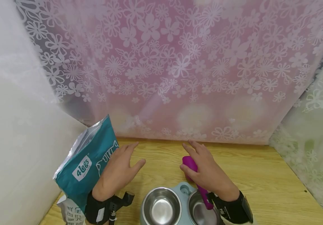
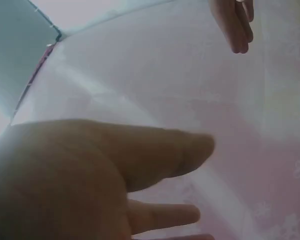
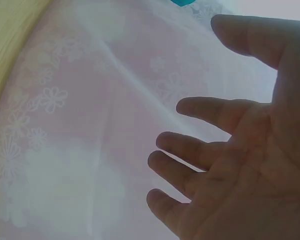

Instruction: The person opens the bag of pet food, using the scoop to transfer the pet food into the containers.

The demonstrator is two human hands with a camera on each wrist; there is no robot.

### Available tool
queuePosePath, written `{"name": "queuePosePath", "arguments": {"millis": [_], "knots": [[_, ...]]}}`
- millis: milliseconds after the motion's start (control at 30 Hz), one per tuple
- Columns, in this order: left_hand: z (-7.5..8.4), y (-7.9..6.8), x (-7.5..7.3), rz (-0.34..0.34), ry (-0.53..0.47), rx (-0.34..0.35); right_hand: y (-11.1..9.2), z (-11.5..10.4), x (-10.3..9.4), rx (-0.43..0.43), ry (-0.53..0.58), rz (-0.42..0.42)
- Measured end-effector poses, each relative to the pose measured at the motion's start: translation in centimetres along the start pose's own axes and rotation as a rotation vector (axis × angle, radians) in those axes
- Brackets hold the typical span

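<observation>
My left hand (image 1: 118, 170) is raised with fingers spread and holds nothing. In the head view it overlaps the right side of a teal "4Legs" pet food bag (image 1: 78, 175), whose silvery top gapes. My right hand (image 1: 206, 168) is lifted too, fingers apart, its bare palm showing in the right wrist view. Behind it lies a magenta scoop (image 1: 188, 162), partly hidden by the hand, its handle reaching over the right bowl. A light blue double feeder (image 1: 182, 189) holds two steel bowls, the left bowl (image 1: 162, 207) and the right bowl (image 1: 202, 211), both cut off at the bottom edge.
A white packet with dark lettering (image 1: 70, 210) stands beneath the teal bag at the left. The wooden table (image 1: 262, 175) ends at a pink flowered curtain (image 1: 178, 78). Pale sheeting (image 1: 15, 125) closes the left side, and a green flowered curtain (image 1: 315, 134) the right.
</observation>
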State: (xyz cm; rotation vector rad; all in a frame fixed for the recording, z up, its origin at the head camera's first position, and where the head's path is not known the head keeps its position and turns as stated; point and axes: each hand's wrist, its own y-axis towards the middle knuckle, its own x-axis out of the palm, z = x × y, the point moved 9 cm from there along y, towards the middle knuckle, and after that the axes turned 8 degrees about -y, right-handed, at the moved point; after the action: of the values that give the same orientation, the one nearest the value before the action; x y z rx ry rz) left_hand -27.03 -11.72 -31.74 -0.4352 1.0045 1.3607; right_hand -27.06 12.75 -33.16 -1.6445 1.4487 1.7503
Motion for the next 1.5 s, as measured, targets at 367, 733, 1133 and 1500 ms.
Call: {"name": "queuePosePath", "arguments": {"millis": [367,733,1133,1500], "knots": [[3.8,-6.9,-10.8,0.565,-0.165,0.191,-0.3,-1.4,-0.7,0.002,0.021,-0.013],[-2.3,-13.0,-16.5,0.992,-0.246,-0.324,-1.8,-4.7,-3.4,-0.068,0.057,-0.003],[-6.4,-9.8,-12.9,0.421,-0.090,-0.529,-2.5,-6.4,-4.0,-0.089,0.071,0.001],[-2.8,-7.9,-11.2,0.328,-0.078,-0.289,-2.4,-6.8,-3.3,-0.106,0.092,-0.031]]}}
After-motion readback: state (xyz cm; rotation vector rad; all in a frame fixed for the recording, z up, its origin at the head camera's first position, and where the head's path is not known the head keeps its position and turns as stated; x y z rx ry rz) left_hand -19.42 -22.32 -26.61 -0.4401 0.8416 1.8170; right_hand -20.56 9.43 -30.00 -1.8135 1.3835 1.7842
